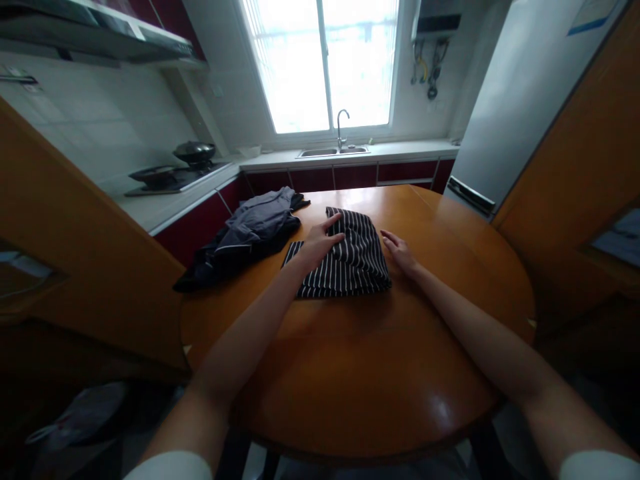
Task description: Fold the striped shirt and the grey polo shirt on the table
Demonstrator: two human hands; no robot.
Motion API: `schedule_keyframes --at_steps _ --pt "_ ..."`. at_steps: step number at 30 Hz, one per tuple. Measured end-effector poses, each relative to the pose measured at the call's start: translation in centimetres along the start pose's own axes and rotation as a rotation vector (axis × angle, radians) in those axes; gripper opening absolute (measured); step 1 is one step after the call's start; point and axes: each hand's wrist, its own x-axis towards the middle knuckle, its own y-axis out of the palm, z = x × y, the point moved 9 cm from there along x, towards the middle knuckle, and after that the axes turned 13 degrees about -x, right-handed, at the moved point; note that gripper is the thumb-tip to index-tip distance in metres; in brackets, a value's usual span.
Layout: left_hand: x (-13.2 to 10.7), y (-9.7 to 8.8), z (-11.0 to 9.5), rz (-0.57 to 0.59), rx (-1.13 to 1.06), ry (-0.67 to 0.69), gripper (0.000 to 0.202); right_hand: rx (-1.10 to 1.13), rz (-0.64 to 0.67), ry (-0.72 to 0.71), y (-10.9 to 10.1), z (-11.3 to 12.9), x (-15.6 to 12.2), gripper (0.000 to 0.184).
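Note:
A black garment with white stripes lies folded on the round wooden table, its right part doubled over and slightly rumpled. On the left part of this cloth rests my left hand, thumb and forefinger spread apart and gripping nothing. My right hand is just beyond the cloth's right edge, low over the tabletop, with its fingers stretched out. It holds nothing, and whether it touches the cloth I cannot tell. The exact kind of garment does not show.
A heap of grey and black clothes lies at the table's left edge. Behind stand a counter with a sink, a stove with a lidded pan, and, to the right, a fridge. Wooden door frames flank the table.

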Motion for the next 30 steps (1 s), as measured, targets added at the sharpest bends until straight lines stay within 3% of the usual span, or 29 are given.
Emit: schedule_keyframes --at_steps 4,7,10,15,22,27,30 --pt "-1.7 -5.6 0.5 -0.001 0.041 -0.062 0.078 -0.049 0.146 -0.117 2.8 1.8 -0.6 0.065" --pt "-3.7 -9.4 3.3 -0.04 0.152 -0.164 0.078 -0.107 0.22 -0.177 4.5 2.5 -0.9 0.068" --pt "-5.2 -11.8 6.4 -0.072 0.28 -0.271 0.077 -0.145 0.256 -0.191 5.2 2.3 -1.0 0.067" --pt "-5.5 -12.3 8.5 -0.083 0.288 -0.311 0.078 -0.154 0.212 -0.18 5.2 1.8 -0.3 0.066" --pt "-5.6 -11.3 6.3 -0.054 0.318 -0.201 0.077 0.009 0.116 -0.09 7.5 1.3 3.7 0.056" --pt "-5.9 -12.9 3.9 -0.111 0.164 -0.158 0.082 0.081 0.109 -0.007 9.3 0.9 6.2 0.044" --pt "-6.1 -14.0 4.7 -0.113 0.139 -0.262 0.082 0.031 0.157 0.019 10.3 0.7 6.7 0.04"
